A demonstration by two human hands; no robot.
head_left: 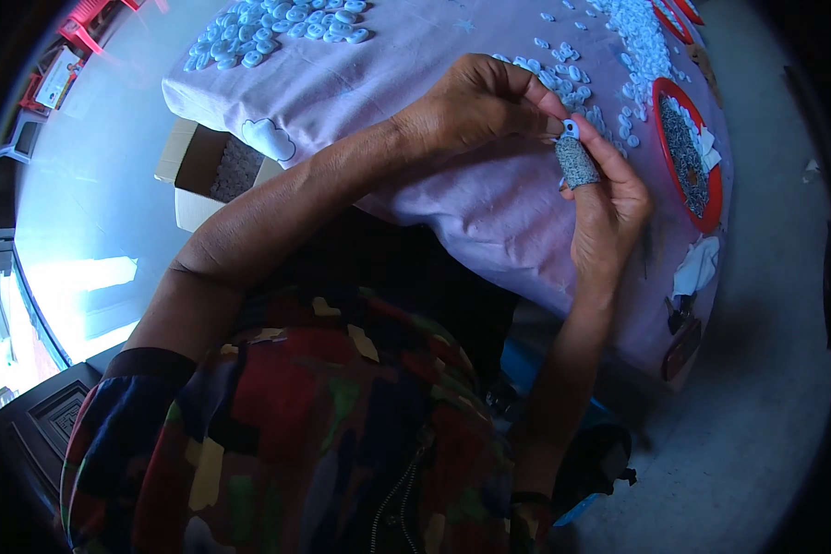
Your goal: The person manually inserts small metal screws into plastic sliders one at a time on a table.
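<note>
A: What's in hand?

B: The left hand [475,106] pinches a small white plastic ring piece [570,128] shut between fingertips, at one o'clock. The right hand [609,208] is curled, its thumb in a grey speckled finger cot [577,164], pressing the piece.

A: Step?

B: Seemingly fitting or checking the piece. Next likely needs a steady squeeze, then a place among the white pieces [277,28] on the lilac cloth [415,65].

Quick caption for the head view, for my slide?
Left hand and right hand pinch a small white plastic ring above a lilac cloth-covered table.
</note>
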